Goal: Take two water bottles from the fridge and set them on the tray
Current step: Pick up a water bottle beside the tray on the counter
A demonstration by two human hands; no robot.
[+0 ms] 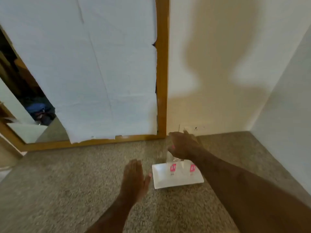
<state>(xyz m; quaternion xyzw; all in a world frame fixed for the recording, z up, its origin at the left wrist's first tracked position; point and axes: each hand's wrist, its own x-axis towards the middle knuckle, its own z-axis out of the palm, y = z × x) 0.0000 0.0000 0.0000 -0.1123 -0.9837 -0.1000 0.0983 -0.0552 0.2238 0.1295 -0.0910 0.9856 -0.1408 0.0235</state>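
Two clear water bottles (182,167) with pink labels stand side by side on a white rectangular tray (161,179), low and right of centre in the frame, the tray resting on speckled beige carpet (67,182) rather than any table. The right hand (184,145) hangs just above the bottle tops, fingers loosely curled and pointing down; motion blur leaves it unclear whether it touches a cap or grips anything. The left hand (134,179) is spread flat and empty just left of the tray, not touching it. Judged from how things lie, the placing looks all but done: the sound finish would be to lift the right hand straight up so neither tall, light bottle is knocked against its neighbour, since soft carpet gives the tray an unsteady footing. A wood-framed mirror (162,73), largely covered with white paper (92,64), leans across the upper left of the frame; a cream wall (218,47) carrying the person's shadow fills the upper right. No fridge is in view.
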